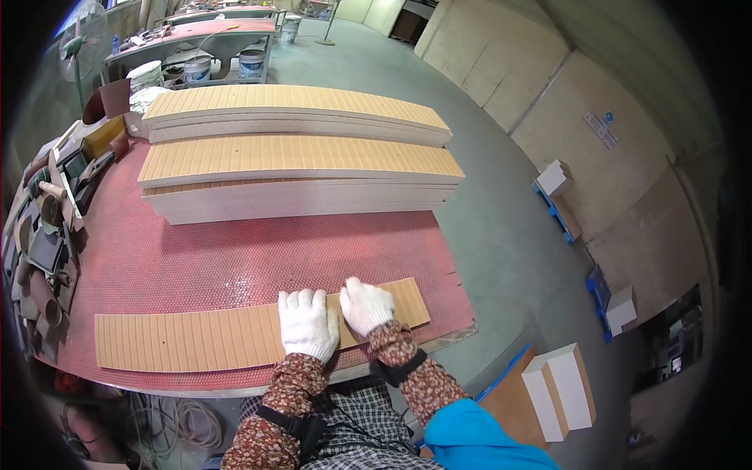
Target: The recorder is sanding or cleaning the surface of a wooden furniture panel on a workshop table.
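Observation:
A long wood-coloured grooved panel [196, 338] lies flat along the near edge of the red mesh-covered table [258, 251]. My left hand [308, 325], in a white knit glove, rests on the panel right of its middle with the fingers stretched forward. Just to its right, my right hand [366, 307], gloved the same way, is closed over the panel, its fingers curled under. Whatever it may hold is hidden by the glove. Beyond my hands stand two stacks of similar panels with pale edges, a nearer stack [298, 160] and a farther stack [290, 103].
Sandpaper rolls and scraps [47, 235] crowd the table's left side. At lower right, white-sided pieces [560, 392] sit on a brown board. Blue pallets [554, 210] line the right wall. Coiled hose [180, 427] lies beneath the table; a fan [74, 47] stands far left.

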### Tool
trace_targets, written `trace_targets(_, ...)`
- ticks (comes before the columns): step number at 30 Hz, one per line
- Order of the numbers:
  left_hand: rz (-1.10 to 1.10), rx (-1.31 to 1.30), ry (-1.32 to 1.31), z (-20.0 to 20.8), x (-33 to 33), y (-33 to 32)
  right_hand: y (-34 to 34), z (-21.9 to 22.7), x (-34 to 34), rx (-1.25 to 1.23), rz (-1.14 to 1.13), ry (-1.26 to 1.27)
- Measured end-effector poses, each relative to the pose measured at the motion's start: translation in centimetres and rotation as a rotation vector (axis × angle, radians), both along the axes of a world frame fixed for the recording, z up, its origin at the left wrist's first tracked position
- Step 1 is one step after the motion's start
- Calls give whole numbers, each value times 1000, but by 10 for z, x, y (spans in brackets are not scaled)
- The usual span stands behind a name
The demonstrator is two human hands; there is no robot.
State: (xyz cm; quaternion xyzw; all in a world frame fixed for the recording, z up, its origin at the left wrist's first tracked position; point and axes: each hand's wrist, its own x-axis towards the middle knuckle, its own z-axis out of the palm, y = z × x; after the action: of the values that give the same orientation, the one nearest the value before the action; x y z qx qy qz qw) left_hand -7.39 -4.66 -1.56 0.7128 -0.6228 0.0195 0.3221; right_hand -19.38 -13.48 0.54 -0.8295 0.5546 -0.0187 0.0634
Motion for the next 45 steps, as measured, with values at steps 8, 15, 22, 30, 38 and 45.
trace_targets(8,5,-41,-7,-4,1,-1,-12,-6,5,-7,-14,-14)
trace_targets(15,0,-22,16,-3,3,8,56,-7,-30,-72,35,-20)
trace_targets(22,-16,-90,30,-5,3,0,110,-5,-65,-232,104,-138)
trace_targets(30,-16,26,72,-5,5,-3,117,-1,-67,-239,41,-257)
trace_targets(38,-4,-25,89,-9,4,2,117,-9,-56,-214,102,-237)
trace_targets(45,-4,-15,94,-9,1,0,108,-4,-51,-222,130,-179)
